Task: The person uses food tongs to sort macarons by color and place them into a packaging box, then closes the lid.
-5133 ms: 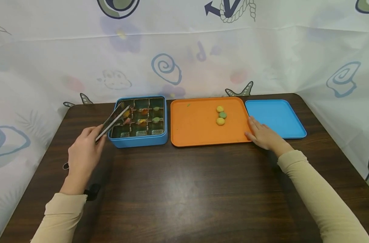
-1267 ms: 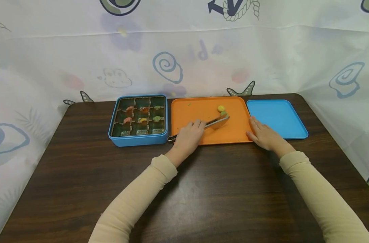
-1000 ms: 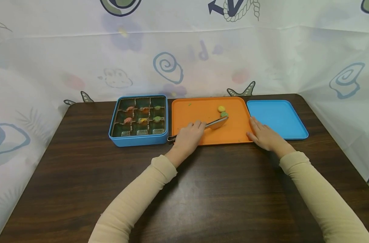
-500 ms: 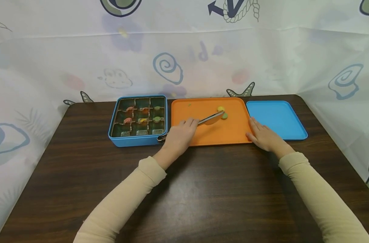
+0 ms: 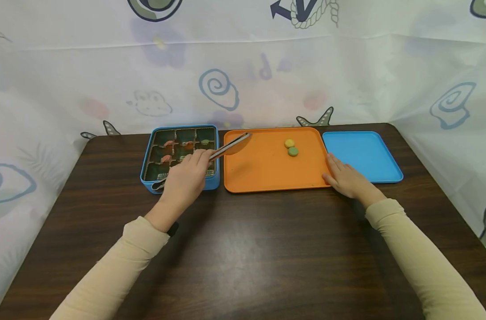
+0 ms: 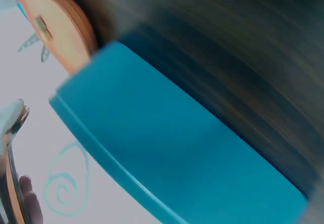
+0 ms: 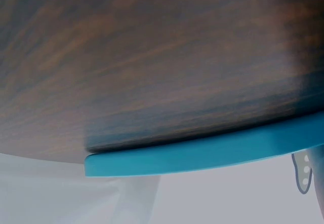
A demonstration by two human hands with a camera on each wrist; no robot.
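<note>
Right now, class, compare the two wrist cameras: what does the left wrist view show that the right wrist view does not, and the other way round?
Only the left wrist view shows the left hand holding the tongs, the box from outside, and the orange tray with blurred discs on it.

Only the right wrist view shows a long outer side and corner of the blue tray; a blue sliver in the left one may be that tray.

Both share the table and the printed cloth.
</note>
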